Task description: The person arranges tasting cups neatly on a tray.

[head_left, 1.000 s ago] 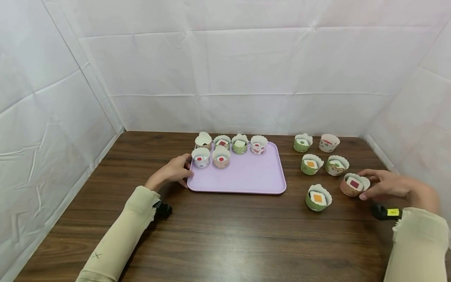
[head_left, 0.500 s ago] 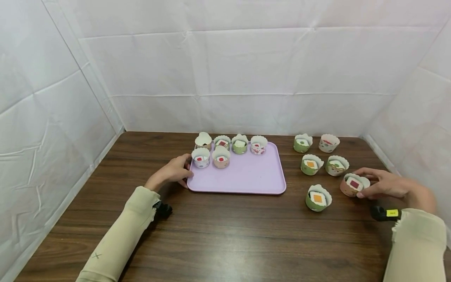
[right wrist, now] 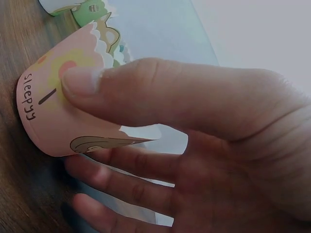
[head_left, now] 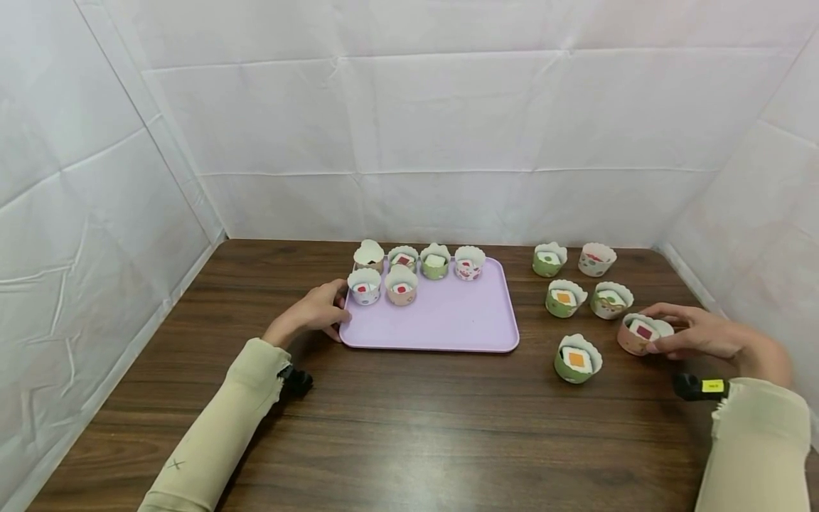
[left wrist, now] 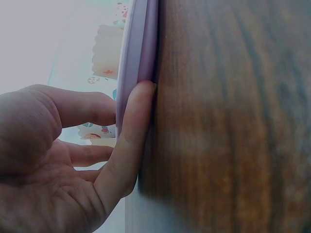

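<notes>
At the left edge of a lilac tray point(head_left: 448, 320), my left hand point(head_left: 316, 307) pinches the rim; in the left wrist view the thumb and a finger lie on either side of the tray's edge point(left wrist: 138, 53). Far to the right, my right hand point(head_left: 710, 334) holds a pink paper baking cup point(head_left: 633, 340) between thumb and fingers. This cup, with a white block marked dark red inside, stands on the wooden table. Printed on its wall point(right wrist: 46, 121) in the right wrist view is "Sleepyy". Several filled paper cups, among them a peach one point(head_left: 402, 296), stand in the tray's back-left part.
Around the held cup stand several more paper cups: a green one point(head_left: 569, 373) with an orange-marked block in front-left, a brown-green patterned one point(head_left: 608, 311) just behind, and others farther back. White sheeting point(head_left: 448, 128) walls the wooden table point(head_left: 409, 427) at the back and sides.
My right hand has shifted slightly left, its thumb settling farther onto the pink cup's wall. My left hand and the tray have stayed where they were.
</notes>
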`<move>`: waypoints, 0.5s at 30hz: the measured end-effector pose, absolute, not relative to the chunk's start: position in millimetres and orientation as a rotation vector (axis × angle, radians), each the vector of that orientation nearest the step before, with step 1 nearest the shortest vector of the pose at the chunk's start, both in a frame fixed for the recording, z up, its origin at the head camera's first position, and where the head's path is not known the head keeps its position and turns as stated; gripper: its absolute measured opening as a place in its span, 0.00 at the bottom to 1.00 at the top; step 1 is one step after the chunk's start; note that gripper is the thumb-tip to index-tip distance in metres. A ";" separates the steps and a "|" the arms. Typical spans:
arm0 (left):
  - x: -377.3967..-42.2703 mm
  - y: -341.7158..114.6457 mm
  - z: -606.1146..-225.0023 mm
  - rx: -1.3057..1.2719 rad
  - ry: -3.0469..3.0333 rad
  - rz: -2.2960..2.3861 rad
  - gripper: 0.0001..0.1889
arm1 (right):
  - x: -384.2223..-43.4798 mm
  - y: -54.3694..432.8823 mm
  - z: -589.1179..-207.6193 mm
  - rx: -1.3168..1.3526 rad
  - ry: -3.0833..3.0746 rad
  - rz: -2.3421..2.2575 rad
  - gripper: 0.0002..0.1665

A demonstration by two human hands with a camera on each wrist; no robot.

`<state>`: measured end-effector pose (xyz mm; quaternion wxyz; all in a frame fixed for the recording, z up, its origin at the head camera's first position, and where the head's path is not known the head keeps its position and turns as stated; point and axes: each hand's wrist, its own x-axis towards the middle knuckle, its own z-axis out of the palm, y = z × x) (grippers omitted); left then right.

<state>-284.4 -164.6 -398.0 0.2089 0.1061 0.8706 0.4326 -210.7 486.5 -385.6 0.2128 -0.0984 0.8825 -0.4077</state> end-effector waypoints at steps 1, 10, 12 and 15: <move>-284.3 -164.6 -398.1 0.296 2.421 1.204 0.40 | -210.7 486.7 -385.6 -0.272 2.462 -1.125 0.23; -283.5 -164.1 -394.6 0.299 2.429 1.192 0.39 | -207.4 494.5 -383.7 -0.354 2.503 -1.161 0.26; -283.2 -164.0 -394.1 0.297 2.428 1.193 0.39 | -205.7 496.0 -383.0 -0.349 2.529 -1.161 0.25; -282.7 -163.7 -394.1 0.302 2.425 1.192 0.40 | -203.0 497.4 -381.4 -0.313 2.499 -1.209 0.24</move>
